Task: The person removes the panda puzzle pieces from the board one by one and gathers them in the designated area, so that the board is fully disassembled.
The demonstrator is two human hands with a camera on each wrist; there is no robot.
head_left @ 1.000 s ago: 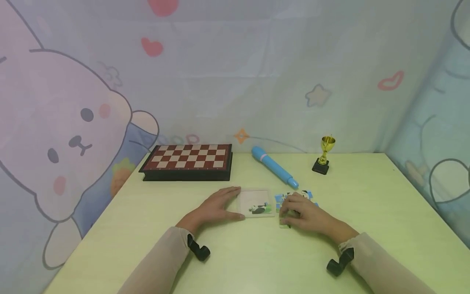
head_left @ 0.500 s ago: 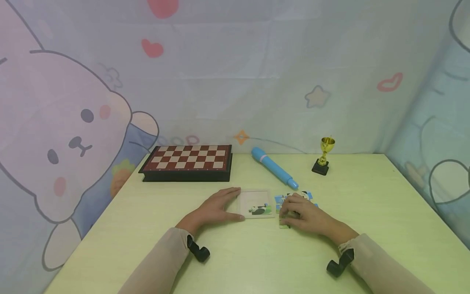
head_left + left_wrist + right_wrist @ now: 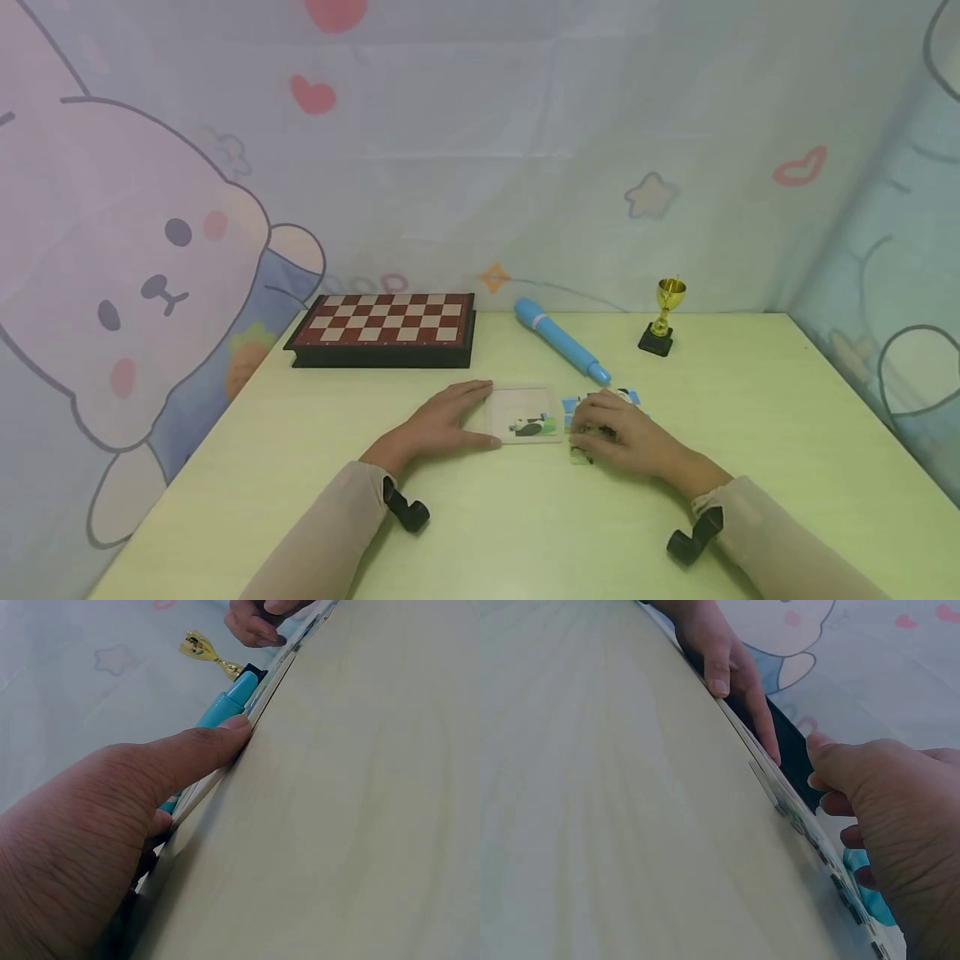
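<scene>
My left hand (image 3: 444,423) lies at the left side of a small white puzzle frame (image 3: 517,402), thumb at the near edge and fingers at the far left corner. Inside the frame, a panda puzzle piece (image 3: 532,427) fills the lower right part. My right hand (image 3: 632,433) hovers with loosely bent fingers just over several loose puzzle pieces (image 3: 628,397), covering part of them. In the right wrist view, the thumb and fingertips (image 3: 822,742) are apart, with nothing seen between them. In the left wrist view, the left thumb (image 3: 202,750) rests straight along the frame's edge.
Behind the hands, a folded chessboard box (image 3: 382,333) lies at the left and a blue pen-shaped tube (image 3: 562,340) slants across the middle. A small gold trophy (image 3: 662,317) on a black base stands further right. A printed cloth hangs behind the table.
The right hand has lifted slightly and its fingertips have shifted away from me, so more of the nearest puzzle piece shows. The left hand stays in place at the frame.
</scene>
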